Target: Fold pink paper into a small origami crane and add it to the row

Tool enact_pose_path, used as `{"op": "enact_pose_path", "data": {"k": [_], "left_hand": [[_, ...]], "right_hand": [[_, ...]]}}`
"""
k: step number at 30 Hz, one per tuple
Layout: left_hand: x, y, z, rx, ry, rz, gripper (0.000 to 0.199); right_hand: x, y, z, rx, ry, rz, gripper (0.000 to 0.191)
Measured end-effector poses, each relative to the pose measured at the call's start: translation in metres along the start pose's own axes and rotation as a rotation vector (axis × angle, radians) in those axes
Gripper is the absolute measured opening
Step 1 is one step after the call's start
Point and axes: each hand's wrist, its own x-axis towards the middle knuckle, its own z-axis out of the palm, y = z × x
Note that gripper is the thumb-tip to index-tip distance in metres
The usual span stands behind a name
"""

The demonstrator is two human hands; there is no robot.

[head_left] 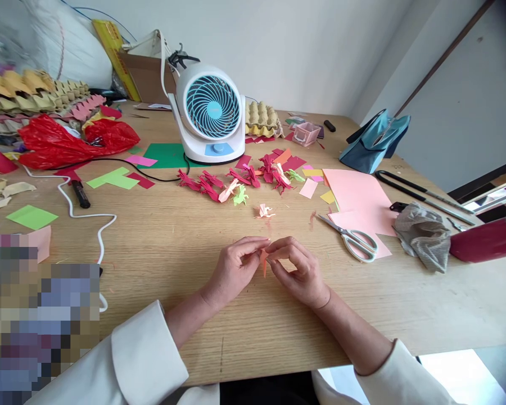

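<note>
Between my fingertips is a small folded piece of orange paper (264, 263), its narrow point hanging downward. My left hand (240, 261) pinches it from the left side, and my right hand (297, 267) pinches it from the right. The fingers hide much of its shape. Just beyond my hands stands a pale pink folded paper figure (265, 211). Farther back, several folded figures in dark red, pink and light green lie in a row, among them a green paper figure (240, 196).
White-handled scissors (358, 243) lie on a pink paper sheet (358, 194) at right, near a grey cloth (422, 236). A white fan (213, 107) stands at the back. Left are a red plastic bag (63, 143), a black marker (81, 194) and a white cable (101, 236).
</note>
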Motion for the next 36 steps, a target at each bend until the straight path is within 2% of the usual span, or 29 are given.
{"op": "enact_pose_path", "data": {"k": [4, 8, 16, 20, 25, 31, 36], "left_hand": [[0.0, 0.001, 0.002, -0.14, -0.011, -0.143, 0.026], [0.001, 0.005, 0.003, -0.194, 0.004, -0.186, 0.012], [0.002, -0.001, 0.001, -0.097, 0.006, -0.17, 0.009], [0.003, 0.002, -0.002, -0.033, 0.0, -0.128, 0.01], [0.004, 0.005, -0.005, 0.024, -0.038, -0.054, 0.009], [0.003, 0.007, -0.005, 0.153, 0.013, 0.088, 0.01], [0.003, 0.009, -0.006, 0.163, 0.017, 0.136, 0.009]], "right_hand": [[0.0, 0.0, 0.001, -0.012, 0.009, -0.005, 0.025], [0.0, -0.001, 0.001, -0.015, -0.014, -0.014, 0.025], [0.002, -0.005, 0.002, -0.002, -0.081, -0.03, 0.019], [0.002, -0.005, -0.004, 0.036, -0.137, -0.032, 0.018], [0.007, 0.0, -0.013, -0.099, 0.05, 0.13, 0.018], [0.011, 0.004, -0.011, 0.195, -0.178, 0.445, 0.018], [0.009, 0.005, -0.007, 0.299, -0.148, 0.52, 0.019]]}}
